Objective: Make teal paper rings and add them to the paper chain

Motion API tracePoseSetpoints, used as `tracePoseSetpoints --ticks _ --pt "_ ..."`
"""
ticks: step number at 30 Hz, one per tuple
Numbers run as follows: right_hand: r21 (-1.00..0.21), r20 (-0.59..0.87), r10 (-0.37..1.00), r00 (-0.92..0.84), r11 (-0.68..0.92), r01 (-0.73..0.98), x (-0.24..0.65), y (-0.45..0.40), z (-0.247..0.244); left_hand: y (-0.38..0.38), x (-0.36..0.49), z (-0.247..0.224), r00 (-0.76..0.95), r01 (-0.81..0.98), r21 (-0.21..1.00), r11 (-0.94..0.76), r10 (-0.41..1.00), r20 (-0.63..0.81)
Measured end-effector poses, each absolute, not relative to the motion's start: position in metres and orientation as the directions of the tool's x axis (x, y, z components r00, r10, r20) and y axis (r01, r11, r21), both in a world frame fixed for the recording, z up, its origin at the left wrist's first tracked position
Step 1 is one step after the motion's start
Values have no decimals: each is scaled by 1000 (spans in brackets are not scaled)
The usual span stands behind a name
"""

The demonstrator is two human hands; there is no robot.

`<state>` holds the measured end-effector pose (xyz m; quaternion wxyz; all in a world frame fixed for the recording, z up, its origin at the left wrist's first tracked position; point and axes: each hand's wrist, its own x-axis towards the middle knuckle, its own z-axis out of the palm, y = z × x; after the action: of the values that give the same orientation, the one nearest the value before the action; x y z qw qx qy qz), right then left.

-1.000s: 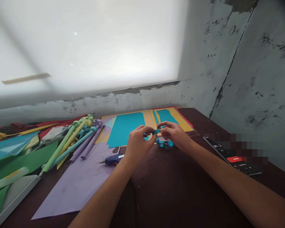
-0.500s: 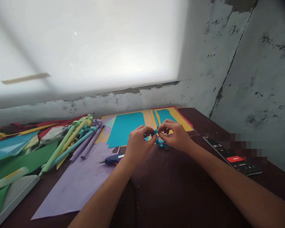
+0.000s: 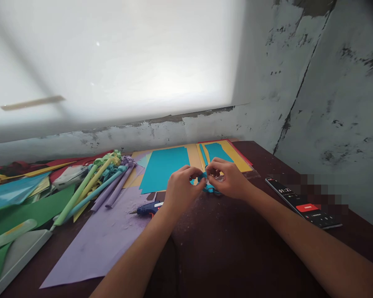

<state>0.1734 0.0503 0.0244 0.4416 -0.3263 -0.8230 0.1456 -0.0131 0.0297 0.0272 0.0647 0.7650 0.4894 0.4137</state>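
Observation:
Between the fingertips of my left hand (image 3: 184,186) and my right hand (image 3: 226,177) is a curled blue paper strip (image 3: 202,176), partly hidden by the fingers. Both hands are closed in a pinch on it, close together above the dark table. Just below them lie more blue paper curls (image 3: 210,189). Behind the hands, large blue paper sheets (image 3: 166,165) rest on yellow and tan sheets, with a thin rolled blue paper tube (image 3: 203,153) beside them. A blue glue gun (image 3: 147,209) lies by my left forearm, partly covered by it.
At left, rolled paper stems with curled tops (image 3: 95,182) lie in a bunch beside green card (image 3: 49,205). A purple sheet (image 3: 90,248) spreads under the glue gun. To the right lies a phone (image 3: 303,203) with a lit screen. A peeling wall (image 3: 338,124) bounds the table.
My fingertips have shifted slightly on the blue strip, which now shows more tightly curled between them. The blue curls below are a little more covered. The other things stay put.

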Motion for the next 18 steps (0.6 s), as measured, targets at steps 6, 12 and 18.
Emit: tracePoseSetpoints --ticks 6,12,18 --pt "-602 596 701 -392 713 360 175 49 27 31 -16 28 164 722 493 -485 812 560" --pt "-822 529 839 -130 544 169 179 54 32 34 -18 28 147 714 516 -473 822 550" --pt "-889 368 925 94 380 -255 188 73 29 32 -16 29 126 616 625 -479 844 522"
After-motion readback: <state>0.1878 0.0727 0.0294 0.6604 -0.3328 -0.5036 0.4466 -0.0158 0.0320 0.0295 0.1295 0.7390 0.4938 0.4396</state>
